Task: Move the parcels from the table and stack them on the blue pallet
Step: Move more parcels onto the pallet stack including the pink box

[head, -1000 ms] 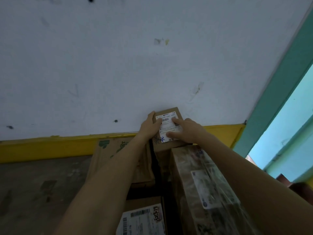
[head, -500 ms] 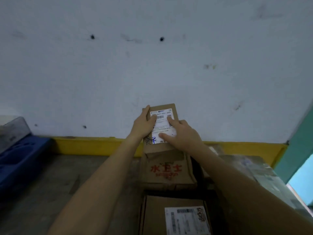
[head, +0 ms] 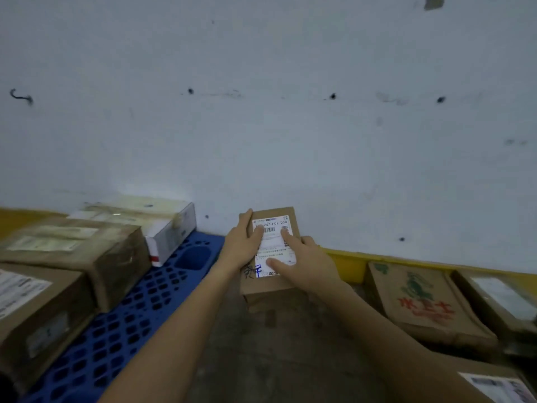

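Both hands hold a small parcel (head: 268, 251) in the air between the blue pallet (head: 162, 289) and the parcels on the right, the left hand (head: 245, 242) closed on its left edge and the right hand (head: 302, 264) on its right edge with fingers (head: 286, 237) flat on the label. To do it well, I think the person should keep it level, carry it left and set it on a bare part of the pallet or squarely on a box (head: 87, 251) there. Compared with half a second ago, the view has turned left, so the pallet and its boxes now show fully.

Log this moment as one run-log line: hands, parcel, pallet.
left hand + right hand: holding small labelled parcel | parcel: airborne, right of blue pallet | pallet: three parcels loaded
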The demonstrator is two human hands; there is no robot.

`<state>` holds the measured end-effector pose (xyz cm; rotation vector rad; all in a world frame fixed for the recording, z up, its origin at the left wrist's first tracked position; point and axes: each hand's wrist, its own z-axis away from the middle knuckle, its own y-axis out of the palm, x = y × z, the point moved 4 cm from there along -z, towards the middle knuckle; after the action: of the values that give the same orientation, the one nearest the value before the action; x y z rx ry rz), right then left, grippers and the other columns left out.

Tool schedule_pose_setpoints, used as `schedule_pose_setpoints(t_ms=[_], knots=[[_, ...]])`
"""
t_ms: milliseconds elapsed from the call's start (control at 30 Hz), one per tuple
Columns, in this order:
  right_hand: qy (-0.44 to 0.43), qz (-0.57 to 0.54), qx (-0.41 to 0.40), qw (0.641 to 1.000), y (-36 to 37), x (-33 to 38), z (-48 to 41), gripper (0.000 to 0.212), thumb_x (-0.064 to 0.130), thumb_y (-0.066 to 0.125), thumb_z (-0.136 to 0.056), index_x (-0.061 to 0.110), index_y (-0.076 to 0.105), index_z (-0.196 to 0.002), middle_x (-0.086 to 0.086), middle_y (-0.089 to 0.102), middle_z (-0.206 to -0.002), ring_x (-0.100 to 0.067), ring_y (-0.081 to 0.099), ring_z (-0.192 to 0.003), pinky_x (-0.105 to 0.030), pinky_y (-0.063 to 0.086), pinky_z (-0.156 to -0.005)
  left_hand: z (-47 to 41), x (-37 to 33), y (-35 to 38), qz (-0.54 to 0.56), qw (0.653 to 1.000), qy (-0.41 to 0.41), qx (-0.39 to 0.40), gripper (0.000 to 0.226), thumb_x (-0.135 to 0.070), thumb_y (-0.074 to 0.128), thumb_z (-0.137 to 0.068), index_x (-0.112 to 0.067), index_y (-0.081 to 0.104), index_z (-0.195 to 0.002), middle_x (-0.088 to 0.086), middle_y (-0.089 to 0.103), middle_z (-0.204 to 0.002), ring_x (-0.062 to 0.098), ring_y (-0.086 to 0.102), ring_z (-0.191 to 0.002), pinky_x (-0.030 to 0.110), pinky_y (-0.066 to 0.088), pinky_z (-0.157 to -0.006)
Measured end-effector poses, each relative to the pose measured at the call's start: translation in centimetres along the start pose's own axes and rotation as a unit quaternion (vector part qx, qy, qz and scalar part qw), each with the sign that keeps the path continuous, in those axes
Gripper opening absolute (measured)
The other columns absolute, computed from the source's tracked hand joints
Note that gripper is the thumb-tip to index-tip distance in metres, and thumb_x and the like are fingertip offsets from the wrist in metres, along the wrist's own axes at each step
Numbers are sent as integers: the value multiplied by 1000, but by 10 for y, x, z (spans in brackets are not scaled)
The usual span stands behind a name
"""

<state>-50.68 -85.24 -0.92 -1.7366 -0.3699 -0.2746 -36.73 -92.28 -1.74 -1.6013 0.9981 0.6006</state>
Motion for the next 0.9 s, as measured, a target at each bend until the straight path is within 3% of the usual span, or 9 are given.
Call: schedule_pose_setpoints(t_ms=[100,167,333,433,500,567,633,800,900], knots=[[6,-9,1,1000,27,44,-9,78,65,45,-82,34,12,-146,-3,31,-144,-20,44,-121,-26,42,-83,-2,33,-42,-7,1000,-8,11,56,-41,41,-96,-30,19,-147,7,49,-137,11,55,-92,19,45,-76],[16,-22,5,1000,42,68,-14,78,64,45,-83,33,12,-146,-5,30,-146,-20,44,-121,-26,42,-83,-7,50,-63,-11,999,-14,27,56,-40,41,-96,-30,20,-146,6,47,-140,15,56,-98,26,45,-80],[47,-65,3,997,77,109,-33,78,61,45,-84,31,10,-147,-5,32,-143,-19,45,-118,-25,40,-82,-31,83,-95,-50,997,-13,60,54,-37,41,-96,-28,20,-146,8,47,-139,3,52,-80,13,41,-65],[66,-82,23,994,99,124,-45,78,60,45,-85,31,7,-147,-7,33,-140,-18,47,-113,-23,40,-80,-43,103,-105,-86,992,-30,87,54,-36,39,-97,-27,19,-146,11,48,-138,0,52,-69,7,38,-46],[78,-93,40,992,115,130,-54,78,60,45,-85,32,6,-147,-7,33,-139,-17,48,-111,-22,40,-78,-49,119,-109,-103,988,-45,103,53,-35,37,-98,-25,17,-146,13,50,-135,7,56,-77,13,44,-55],[89,-97,53,990,130,133,-62,77,61,44,-85,33,8,-147,-6,33,-139,-18,48,-112,-24,41,-81,-53,135,-107,-134,982,-54,124,53,-34,33,-99,-20,17,-147,15,47,-138,20,57,-103,26,49,-79],[101,-98,50,989,141,134,-68,75,63,42,-84,32,12,-146,-5,34,-139,-18,47,-114,-26,41,-83,-55,147,-104,-158,975,-64,142,52,-34,32,-99,-16,20,-147,18,40,-143,29,46,-124,34,41,-100],[117,-102,32,987,149,133,-85,76,65,41,-83,31,14,-146,-4,36,-137,-18,47,-113,-26,41,-81,-67,144,-107,-201,968,-49,141,47,-34,32,-98,-18,31,-142,20,31,-145,32,43,-125,42,39,-103],[121,-108,20,986,150,135,-95,76,67,38,-83,31,15,-146,-5,36,-138,-20,47,-115,-29,42,-84,-76,136,-110,-332,936,-4,115,43,-37,32,-97,-20,40,-136,20,23,-149,32,33,-132,43,34,-104]])
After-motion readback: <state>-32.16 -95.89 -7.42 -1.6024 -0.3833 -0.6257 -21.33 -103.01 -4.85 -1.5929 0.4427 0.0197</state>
